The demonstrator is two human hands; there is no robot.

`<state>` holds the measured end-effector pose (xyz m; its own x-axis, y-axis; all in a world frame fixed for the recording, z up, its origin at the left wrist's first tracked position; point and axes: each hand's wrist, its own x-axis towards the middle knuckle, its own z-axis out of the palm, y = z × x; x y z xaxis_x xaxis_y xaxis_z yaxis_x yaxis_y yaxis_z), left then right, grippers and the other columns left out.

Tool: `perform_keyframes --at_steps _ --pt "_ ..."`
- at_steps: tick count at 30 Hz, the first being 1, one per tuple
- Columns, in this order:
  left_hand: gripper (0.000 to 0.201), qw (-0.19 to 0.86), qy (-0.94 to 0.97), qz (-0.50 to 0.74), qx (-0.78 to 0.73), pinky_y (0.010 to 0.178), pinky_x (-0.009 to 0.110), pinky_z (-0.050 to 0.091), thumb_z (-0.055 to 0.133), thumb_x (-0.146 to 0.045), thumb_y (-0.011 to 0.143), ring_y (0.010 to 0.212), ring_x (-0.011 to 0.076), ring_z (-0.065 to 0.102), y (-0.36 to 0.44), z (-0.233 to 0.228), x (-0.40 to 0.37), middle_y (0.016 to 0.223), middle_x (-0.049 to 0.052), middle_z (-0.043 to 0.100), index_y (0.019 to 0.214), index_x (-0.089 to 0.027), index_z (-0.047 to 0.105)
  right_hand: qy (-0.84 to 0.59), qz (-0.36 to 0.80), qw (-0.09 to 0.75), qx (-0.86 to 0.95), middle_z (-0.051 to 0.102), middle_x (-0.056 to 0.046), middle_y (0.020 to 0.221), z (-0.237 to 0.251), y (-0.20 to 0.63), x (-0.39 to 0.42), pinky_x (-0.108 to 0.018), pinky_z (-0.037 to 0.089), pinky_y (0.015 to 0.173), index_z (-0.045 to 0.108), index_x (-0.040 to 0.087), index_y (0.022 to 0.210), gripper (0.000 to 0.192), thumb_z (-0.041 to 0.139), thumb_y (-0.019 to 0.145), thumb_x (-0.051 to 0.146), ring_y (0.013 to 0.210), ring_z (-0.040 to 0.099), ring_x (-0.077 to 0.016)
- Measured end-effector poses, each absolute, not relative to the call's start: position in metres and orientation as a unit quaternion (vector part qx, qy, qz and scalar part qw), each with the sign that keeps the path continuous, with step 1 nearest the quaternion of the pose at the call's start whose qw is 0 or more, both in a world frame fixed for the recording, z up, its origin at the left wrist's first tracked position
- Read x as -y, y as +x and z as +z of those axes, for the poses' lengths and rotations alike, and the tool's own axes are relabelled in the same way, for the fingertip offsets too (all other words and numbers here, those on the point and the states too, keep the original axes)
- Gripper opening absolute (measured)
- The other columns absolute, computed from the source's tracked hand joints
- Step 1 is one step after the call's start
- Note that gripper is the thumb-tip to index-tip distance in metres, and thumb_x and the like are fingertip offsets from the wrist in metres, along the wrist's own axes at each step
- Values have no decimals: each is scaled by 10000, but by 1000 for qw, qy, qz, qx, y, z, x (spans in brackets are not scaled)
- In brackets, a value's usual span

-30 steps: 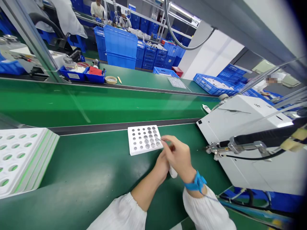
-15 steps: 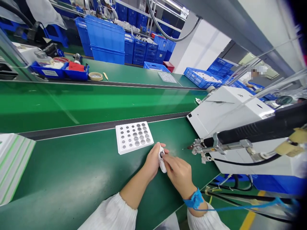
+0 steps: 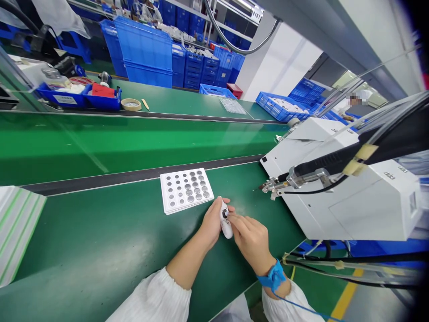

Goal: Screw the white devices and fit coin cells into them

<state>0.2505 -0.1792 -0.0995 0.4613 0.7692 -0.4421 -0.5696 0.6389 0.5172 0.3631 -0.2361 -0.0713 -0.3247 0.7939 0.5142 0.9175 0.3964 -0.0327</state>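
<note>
My left hand [image 3: 210, 221] grips a small white oblong device [image 3: 225, 222] just above the green bench. My right hand [image 3: 250, 238], with a blue strap at the wrist, presses its fingertips into the dark recess near the device's top; a tiny part may be pinched there, but I cannot make it out. A white tray of round silver coin cells [image 3: 186, 190] lies flat on the bench just beyond and to the left of both hands, with its right-hand pockets filled.
A white machine box [image 3: 351, 197] stands at the right, with a black-handled tool [image 3: 301, 175] hanging in front of it, tip pointing left. A stack of white holed trays [image 3: 16, 228] is at the left edge. A green conveyor [image 3: 134, 138] and blue crates [image 3: 147, 53] lie beyond.
My right hand has drawn back from the coin cell tray to the white device, which my left hand has raised into view. The view has shifted right and down.
</note>
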Motion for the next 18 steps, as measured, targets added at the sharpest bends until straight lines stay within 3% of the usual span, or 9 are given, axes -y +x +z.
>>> perform_keyframes --at_steps 13,15,18 --pt "468 809 231 415 -345 592 238 437 553 -617 805 650 122 570 251 -97 181 832 37 632 958 -177 599 -550 -91 213 803 729 -14 873 -71 362 235 -279 306 557 662 198 958 212 465 947 121 554 557 -97" --pt "473 806 242 420 -341 592 239 437 544 -622 812 657 124 574 251 -99 181 844 39 636 969 -179 603 -574 -42 239 782 722 -4 824 -74 360 235 -271 314 556 673 216 936 199 488 941 143 549 550 -99" --pt "511 816 233 422 -320 612 249 447 541 -644 803 669 131 576 252 -100 181 845 40 634 986 -173 609 -641 120 353 671 701 -11 870 -81 358 233 -243 378 566 660 214 895 61 603 880 230 576 545 -100"
